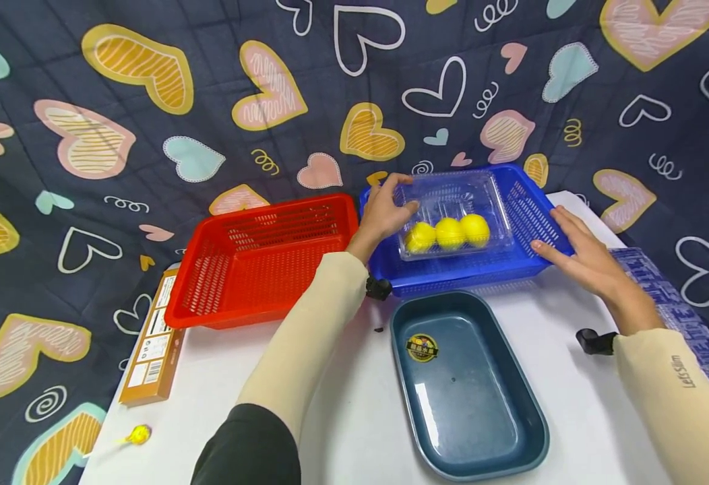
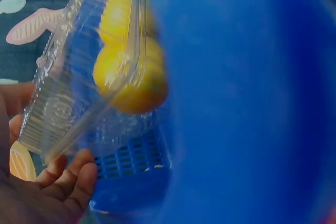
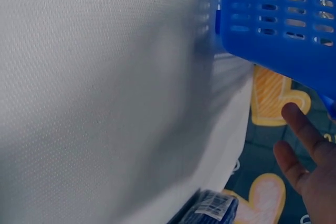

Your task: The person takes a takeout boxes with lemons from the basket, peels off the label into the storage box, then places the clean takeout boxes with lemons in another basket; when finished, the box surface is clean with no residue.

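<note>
My left hand [image 1: 385, 212] grips the left edge of a clear plastic clamshell box [image 1: 445, 185], fingers at its far corner and thumb over its near side. Three round yellow balls [image 1: 449, 234] show through the plastic, lined up along its near side. In the left wrist view, the box [image 2: 68, 108] tilts steeply, with fingers [image 2: 79, 177] around its corner. Box and balls are inside a blue slotted basket [image 1: 460, 275]. At the basket's right rim, my right hand [image 1: 591, 259] has its fingers spread and fairly straight; in the right wrist view its fingertips are beside the blue rim.
Left of the blue basket stands a red slotted basket [image 1: 233, 316]. A dark teal tray [image 1: 470, 391] lies in front. Farther left are an orange-brown carton [image 1: 157, 350] and a yellow lollipop [image 1: 140, 434]. A blue patterned packet [image 1: 688, 310] lies at the right edge.
</note>
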Available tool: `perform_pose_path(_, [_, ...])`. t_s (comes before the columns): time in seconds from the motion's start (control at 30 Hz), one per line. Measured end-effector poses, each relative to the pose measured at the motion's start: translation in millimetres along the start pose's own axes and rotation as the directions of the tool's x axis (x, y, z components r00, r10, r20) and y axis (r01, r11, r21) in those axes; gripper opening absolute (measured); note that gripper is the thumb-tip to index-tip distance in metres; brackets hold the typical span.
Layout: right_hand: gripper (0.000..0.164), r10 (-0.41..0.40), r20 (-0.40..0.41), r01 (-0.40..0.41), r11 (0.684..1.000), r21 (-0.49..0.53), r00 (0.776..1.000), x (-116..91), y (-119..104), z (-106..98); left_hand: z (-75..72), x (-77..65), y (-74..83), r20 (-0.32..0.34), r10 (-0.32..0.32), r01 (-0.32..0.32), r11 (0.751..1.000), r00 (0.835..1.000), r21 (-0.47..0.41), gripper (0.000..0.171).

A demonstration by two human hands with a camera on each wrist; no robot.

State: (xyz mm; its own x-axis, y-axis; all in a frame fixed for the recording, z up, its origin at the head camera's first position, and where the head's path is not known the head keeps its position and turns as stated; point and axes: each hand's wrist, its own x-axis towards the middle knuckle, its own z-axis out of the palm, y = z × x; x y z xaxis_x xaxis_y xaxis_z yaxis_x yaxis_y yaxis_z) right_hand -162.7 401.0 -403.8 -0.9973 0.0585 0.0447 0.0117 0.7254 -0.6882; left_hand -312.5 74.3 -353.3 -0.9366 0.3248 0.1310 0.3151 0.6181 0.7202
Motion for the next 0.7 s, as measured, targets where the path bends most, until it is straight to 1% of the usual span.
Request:
perform_pose_path(0.17, [0.091,0.000,0.003,0.000,1.000,-0.004,1.000,-1,-1,1,-7.8,1.9,1.7,0.029,-0.035,0.032,0.996,0.999,0.086,0.042])
perform_pose_path(0.27, [0.091,0.001,0.006,-0.001,1.000,0.004,1.000,-2,0,2,-11.8,3.1,4.2,0.027,-0.058,0.054,0.987,0.998,0.151,0.038])
perform_pose_path(0.33, [0.092,0.006,0.010,-0.006,1.000,0.010,1.000,-2,-1,2,-13.3,3.5,5.4,0.033,-0.075,0.068,0.982,0.997,0.178,0.036])
perform_pose_path(0.57, [0.092,0.011,0.014,-0.012,1.000,0.015,1.000,-1,0,1,-13.6,4.6,1.4,0.064,-0.146,0.133,0.976,0.987,0.174,0.037])
perform_pose_path(0.7, [0.093,0.012,0.030,-0.012,1.000,0.010,0.999,0,-1,-1,-13.3,5.3,-0.5,0.079,-0.172,0.156,0.971,0.982,0.180,0.038])
